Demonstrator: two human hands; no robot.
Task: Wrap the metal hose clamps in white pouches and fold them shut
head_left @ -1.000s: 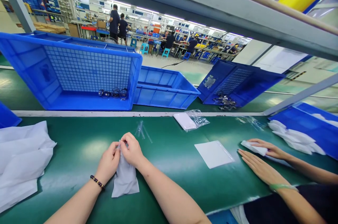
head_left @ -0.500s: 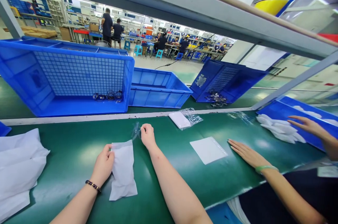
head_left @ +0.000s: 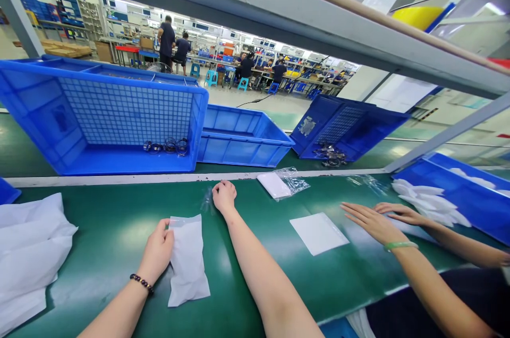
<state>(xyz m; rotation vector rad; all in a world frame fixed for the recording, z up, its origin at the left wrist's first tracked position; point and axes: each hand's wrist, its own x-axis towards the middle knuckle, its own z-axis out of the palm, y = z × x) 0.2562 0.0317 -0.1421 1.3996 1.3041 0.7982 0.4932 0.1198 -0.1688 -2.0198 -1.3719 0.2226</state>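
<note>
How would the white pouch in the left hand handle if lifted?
The white pouch would probably flex, given its creased, thin-looking surface. Held by the left hand near its upper corner, it may sag below. Its flattish shape makes rolling unlikely.

A long green work surface [head_left: 115,231] with a glossy sheen carries a spread of white and clear packaging: at far left, a heap of large white sheeting [head_left: 32,247]; near the middle, a slim white pouch [head_left: 187,263], with clear plastic strips [head_left: 207,201] just beyond it. Farther right lie a white packet in a clear bag [head_left: 281,184], a flat white square [head_left: 319,234] and, near the back edge, more transparent scraps [head_left: 370,184].
</note>
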